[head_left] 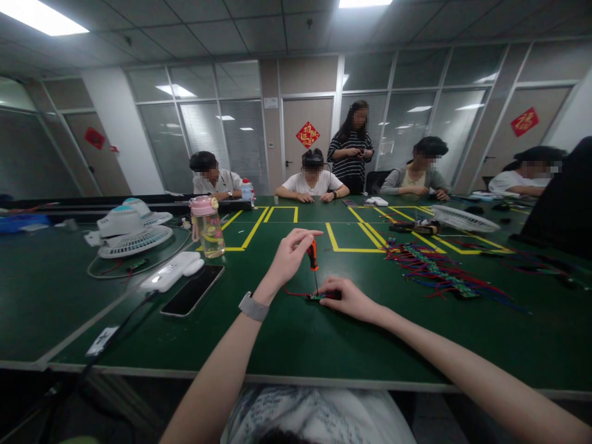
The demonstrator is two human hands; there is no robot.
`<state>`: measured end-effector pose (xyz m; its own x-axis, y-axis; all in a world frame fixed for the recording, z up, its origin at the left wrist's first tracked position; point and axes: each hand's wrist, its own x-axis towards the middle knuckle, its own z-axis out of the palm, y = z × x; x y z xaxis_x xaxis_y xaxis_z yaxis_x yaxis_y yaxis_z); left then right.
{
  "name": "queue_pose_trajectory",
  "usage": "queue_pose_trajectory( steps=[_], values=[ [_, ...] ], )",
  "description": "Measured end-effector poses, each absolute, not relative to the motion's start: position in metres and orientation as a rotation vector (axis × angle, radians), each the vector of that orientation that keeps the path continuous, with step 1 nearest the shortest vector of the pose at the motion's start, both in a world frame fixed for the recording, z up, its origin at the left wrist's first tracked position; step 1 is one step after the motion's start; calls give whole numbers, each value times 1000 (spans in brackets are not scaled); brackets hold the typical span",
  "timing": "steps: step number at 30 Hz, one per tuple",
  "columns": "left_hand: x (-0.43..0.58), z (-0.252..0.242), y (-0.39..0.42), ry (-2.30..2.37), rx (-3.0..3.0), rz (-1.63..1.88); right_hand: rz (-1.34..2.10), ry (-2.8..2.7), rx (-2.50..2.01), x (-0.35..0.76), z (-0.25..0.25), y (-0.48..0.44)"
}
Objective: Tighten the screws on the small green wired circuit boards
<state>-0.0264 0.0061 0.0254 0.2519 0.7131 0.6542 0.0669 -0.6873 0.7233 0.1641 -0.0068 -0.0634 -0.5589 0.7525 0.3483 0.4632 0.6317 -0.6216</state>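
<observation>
An orange and black screwdriver (314,254) stands nearly upright, its shaft pointing down at a small green circuit board (313,298) on the table. My left hand (292,253) is closed round the top of the screwdriver's handle, with the index finger stretched out to the right. A grey watch band circles that wrist. Flat on the table, my right hand (345,297) pinches the right end of the board, and its fingers hide part of it. A red wire (293,292) runs from the board to the left.
On the green table (287,351), a phone (194,290), a white power strip (169,271), a bottle (207,228) and white fans (134,231) lie left. Wired circuit boards (432,268) spread out at the right. Several people sit or stand across the table.
</observation>
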Motion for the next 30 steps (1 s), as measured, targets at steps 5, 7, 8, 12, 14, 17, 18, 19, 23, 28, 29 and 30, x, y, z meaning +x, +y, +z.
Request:
queue_pose_trajectory(
  steps=[5, 7, 8, 12, 14, 17, 18, 19, 23, 28, 29, 30],
  values=[
    [-17, 18, 1, 629, 1816, 1456, 665, -2280, -916, 166, -63, -5],
    [-14, 14, 0, 691, 1843, 1536, 677, -2285, -898, 167, -64, -3],
    [-13, 13, 0, 727, 1870, 1588, 679, -2284, -893, 167, -65, -3],
    [-9, 10, -2, 752, 1921, 1637, 700, -2268, -891, 168, -65, -1],
    [-7, 10, -2, 660, 1870, 1548, 723, -2262, -891, 168, -65, -1],
    [-5, 10, -3, 587, 1798, 1468, 749, -2250, -896, 168, -65, -2],
    [-5, 10, -3, 610, 1810, 1481, 751, -2247, -897, 168, -65, -2],
    [-5, 10, -3, 646, 1836, 1513, 749, -2246, -897, 168, -65, -2],
    [-5, 9, -4, 735, 1925, 1615, 748, -2251, -901, 168, -66, -1],
    [-4, 10, -4, 646, 1831, 1576, 761, -2253, -909, 169, -66, 0],
    [-5, 10, -4, 671, 1838, 1597, 760, -2254, -907, 169, -66, 0],
    [-5, 10, -4, 713, 1860, 1630, 759, -2255, -907, 169, -66, 0]
  ],
)
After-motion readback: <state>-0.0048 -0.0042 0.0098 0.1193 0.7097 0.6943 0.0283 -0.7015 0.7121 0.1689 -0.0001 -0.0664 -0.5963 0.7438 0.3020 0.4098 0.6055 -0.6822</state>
